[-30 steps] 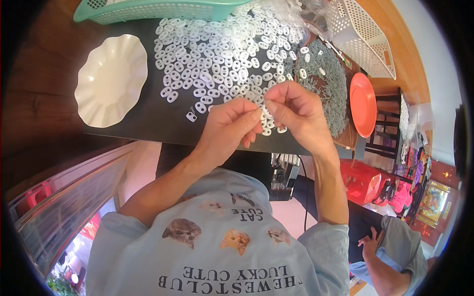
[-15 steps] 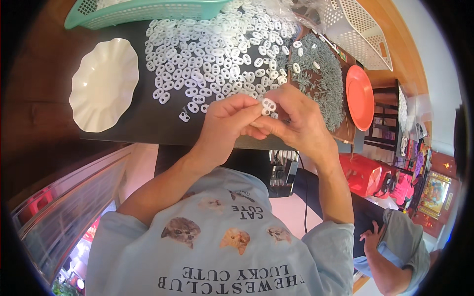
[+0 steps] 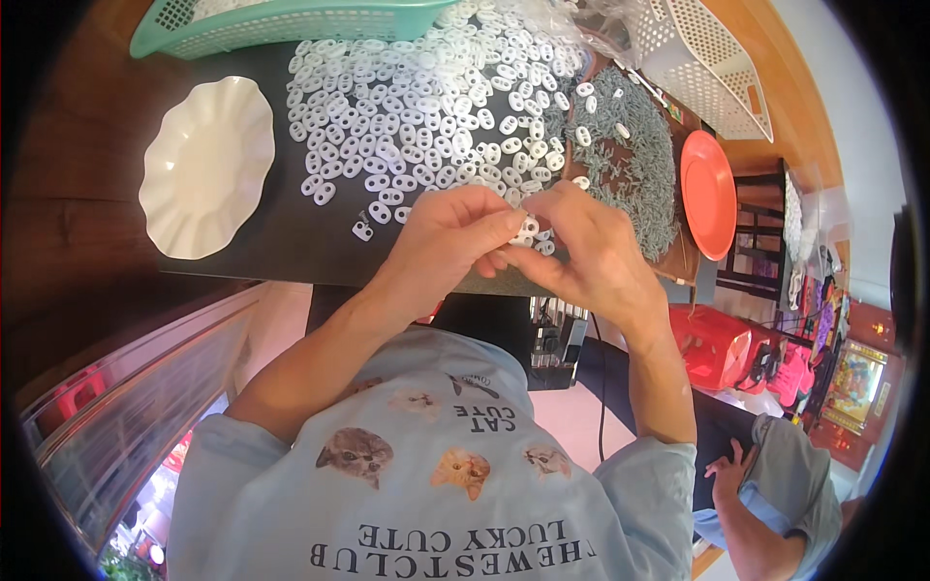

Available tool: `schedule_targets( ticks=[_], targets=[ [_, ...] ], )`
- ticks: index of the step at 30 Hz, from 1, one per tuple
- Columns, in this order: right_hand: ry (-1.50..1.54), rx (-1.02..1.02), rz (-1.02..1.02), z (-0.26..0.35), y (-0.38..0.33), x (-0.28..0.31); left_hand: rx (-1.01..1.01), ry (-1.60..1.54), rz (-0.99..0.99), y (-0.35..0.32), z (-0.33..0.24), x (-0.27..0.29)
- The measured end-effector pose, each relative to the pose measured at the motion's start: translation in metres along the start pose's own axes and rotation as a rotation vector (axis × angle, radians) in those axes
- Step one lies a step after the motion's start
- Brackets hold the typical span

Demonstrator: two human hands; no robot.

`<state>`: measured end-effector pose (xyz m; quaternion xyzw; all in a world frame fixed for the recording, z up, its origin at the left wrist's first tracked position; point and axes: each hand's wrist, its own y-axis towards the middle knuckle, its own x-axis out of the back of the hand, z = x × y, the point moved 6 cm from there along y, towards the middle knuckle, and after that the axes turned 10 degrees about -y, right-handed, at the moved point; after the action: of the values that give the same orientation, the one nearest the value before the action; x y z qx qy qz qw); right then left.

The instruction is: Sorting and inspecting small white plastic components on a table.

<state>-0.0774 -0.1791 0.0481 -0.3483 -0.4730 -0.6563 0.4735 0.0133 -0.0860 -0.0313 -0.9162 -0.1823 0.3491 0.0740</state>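
Note:
In front of me, over the near edge of the dark table, both hands meet around a small white oval plastic piece with two holes [image 3: 528, 227]. My left hand [image 3: 441, 232] pinches its left end between thumb and fingers. Closed at the piece's right side, my right hand [image 3: 605, 247] has its index fingertip above and its thumb below; whatever is between those fingertips is hidden. Many matching white pieces [image 3: 387, 126] lie spread beyond my hands. One loose piece with a small screw [image 3: 362, 230] sits near the table's front edge. Small grey screws [image 3: 651, 184] form a pile at the right.
A white scalloped dish [image 3: 206, 169] stands at the left, a green basket [image 3: 291, 31] at the back left. Toward the right are a white perforated basket [image 3: 702, 68] and a red-orange plate [image 3: 708, 194]. Another person's arm [image 3: 751, 513] shows at lower right.
Both hands have come slightly lower with the white piece, which is now more covered by my fingers. My right index fingertip has moved in over its top.

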Motion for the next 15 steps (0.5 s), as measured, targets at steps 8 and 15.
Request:
schedule_targets(
  ticks=[8, 15],
  targets=[
    [-0.006, 0.043, 0.056, 0.0053, -0.001, -0.0013, 0.037, 0.034, 0.023, -0.0019, -0.0012, 0.002],
    [0.087, -0.084, 0.07, 0.0008, -0.0072, -0.0048, 0.054, 0.05, 0.045, -0.0034, -0.0016, 0.0027]
  ],
)
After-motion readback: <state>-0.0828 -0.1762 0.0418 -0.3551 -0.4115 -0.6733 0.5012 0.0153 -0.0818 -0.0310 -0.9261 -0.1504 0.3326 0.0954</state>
